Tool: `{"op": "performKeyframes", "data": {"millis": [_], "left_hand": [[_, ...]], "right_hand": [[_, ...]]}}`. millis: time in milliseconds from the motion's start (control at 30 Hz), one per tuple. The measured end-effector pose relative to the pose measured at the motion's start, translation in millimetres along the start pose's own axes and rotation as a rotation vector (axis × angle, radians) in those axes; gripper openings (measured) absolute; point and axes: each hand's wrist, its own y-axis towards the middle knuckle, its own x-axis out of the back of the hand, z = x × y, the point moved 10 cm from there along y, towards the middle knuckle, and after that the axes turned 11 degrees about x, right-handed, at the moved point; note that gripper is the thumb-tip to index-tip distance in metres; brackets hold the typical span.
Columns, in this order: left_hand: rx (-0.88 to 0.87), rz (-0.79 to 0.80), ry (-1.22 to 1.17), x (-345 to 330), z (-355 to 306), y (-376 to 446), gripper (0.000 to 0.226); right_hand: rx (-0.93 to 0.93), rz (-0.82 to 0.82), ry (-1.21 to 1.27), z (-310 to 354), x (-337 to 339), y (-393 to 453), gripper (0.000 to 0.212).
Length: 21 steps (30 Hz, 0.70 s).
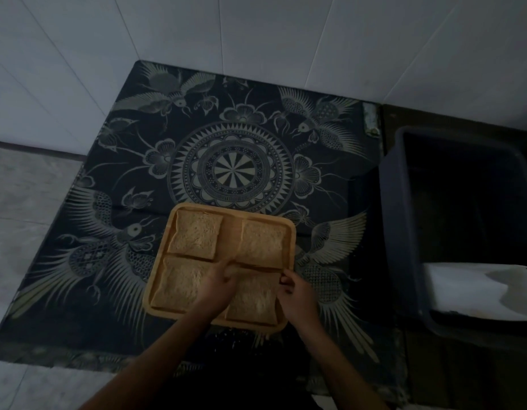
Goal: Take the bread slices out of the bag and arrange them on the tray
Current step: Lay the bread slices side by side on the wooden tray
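Note:
A square wooden tray point(292, 232) lies on a dark patterned cloth. Bread slices fill its corners: one at the far left point(195, 234), one at the far right point(263, 242), one at the near left point(181, 284) and one at the near right point(253, 300). My left hand point(216, 284) pinches the far left corner of the near right slice. My right hand point(295, 294) grips that same slice at its far right corner. The slice rests flat in the tray. No bread bag can be made out for certain.
The cloth point(226, 167) covers a low surface against a white tiled wall. A dark plastic bin point(404, 232) stands to the right, with something white point(469, 287) lying in its near end. Grey floor tiles run along the left.

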Motion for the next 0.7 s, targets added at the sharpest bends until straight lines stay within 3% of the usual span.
{"op": "performKeyframes", "data": {"millis": [433,700], "left_hand": [[-0.026,0.005,0.001,-3.1,1.1,1.8,0.047],[-0.031,0.025,-0.008,-3.4,3.4,4.9,0.045]], "right_hand": [[-0.014,0.037,0.003,0.1,-3.8,4.0,0.06],[-0.007,0.045,-0.013,1.5,-2.6,5.1,0.054]]}}
